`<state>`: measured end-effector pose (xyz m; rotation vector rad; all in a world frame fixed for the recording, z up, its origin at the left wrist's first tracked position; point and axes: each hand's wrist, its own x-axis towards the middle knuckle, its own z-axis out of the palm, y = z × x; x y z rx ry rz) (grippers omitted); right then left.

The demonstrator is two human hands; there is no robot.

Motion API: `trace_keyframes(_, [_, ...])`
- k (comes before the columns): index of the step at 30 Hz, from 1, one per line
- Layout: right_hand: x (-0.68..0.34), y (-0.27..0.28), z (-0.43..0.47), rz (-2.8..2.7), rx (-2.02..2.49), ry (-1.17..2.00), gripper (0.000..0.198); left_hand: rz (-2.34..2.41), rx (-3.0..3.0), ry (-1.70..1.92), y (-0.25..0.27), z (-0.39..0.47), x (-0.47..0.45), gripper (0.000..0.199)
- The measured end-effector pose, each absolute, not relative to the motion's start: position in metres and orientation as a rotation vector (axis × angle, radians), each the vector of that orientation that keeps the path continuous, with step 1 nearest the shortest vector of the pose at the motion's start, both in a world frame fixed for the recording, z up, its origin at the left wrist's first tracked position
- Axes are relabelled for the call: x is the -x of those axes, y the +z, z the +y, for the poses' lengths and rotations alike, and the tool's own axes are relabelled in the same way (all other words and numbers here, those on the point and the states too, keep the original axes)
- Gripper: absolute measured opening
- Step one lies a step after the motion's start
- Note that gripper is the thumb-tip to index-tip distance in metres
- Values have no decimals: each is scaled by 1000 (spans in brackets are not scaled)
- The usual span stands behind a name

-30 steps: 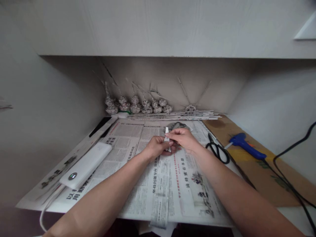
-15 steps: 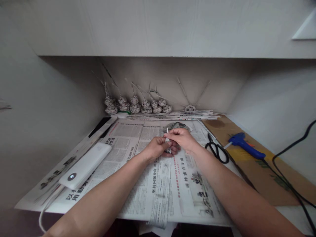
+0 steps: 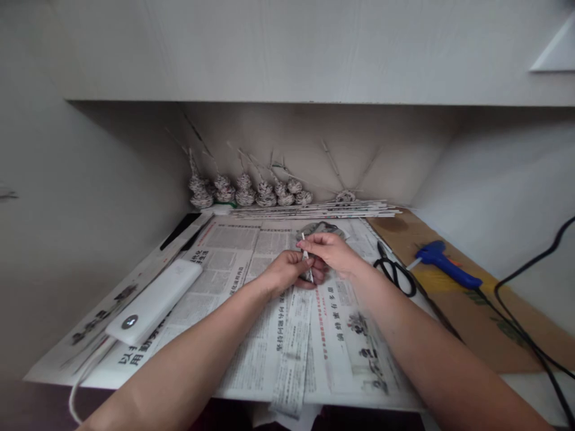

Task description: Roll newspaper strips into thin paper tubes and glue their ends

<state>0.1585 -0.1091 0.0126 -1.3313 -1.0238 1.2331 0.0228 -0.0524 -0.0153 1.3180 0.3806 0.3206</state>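
Observation:
A newspaper strip [image 3: 290,371] runs from between my hands down toward the table's front edge, its upper end rolled into a thin pale tube [image 3: 306,256]. My left hand [image 3: 290,269] is closed round the lower part of the roll. Above it, my right hand [image 3: 326,248] pinches the roll's narrow upper tip between thumb and fingers. Part of the roll is hidden by the fingers. Just behind my hands lies a crumpled grey bundle [image 3: 321,228], partly covered.
Woven paper gourds [image 3: 245,190] and a bundle of paper sticks [image 3: 314,211] line the back. At right are black-handled scissors [image 3: 395,275] and a blue glue gun [image 3: 449,266] on cardboard [image 3: 489,323]. A white power bank [image 3: 155,302] lies left on spread newspaper [image 3: 233,239].
My hands stay almost in place, fingers shifting slightly on the roll. The strip's lower end has moved a little farther down. The tip above my right fingers looks slimmer.

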Motion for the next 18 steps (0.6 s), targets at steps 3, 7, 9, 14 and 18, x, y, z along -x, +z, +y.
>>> trace_keyframes(3, [-163,14,-110,-1072,1354,1258,35,394,-1324,322,-13,-54,-22,40])
trace_keyframes(7, [-163,11,-106,-966,1450,1121,37,408,-1359,281,-11,-58,-22,37])
trace_keyframes(9, [-163,9,-104,-933,1463,1046,38,392,-1367,263,-11,-59,-22,36])
trace_keyframes(14, [-168,11,-106,-1031,1415,1132,35,370,-1355,251,-11,-57,-22,35])
trace_keyframes(18, [-170,13,-108,-1034,1406,1213,36,370,-1355,255,-11,-57,-21,37])
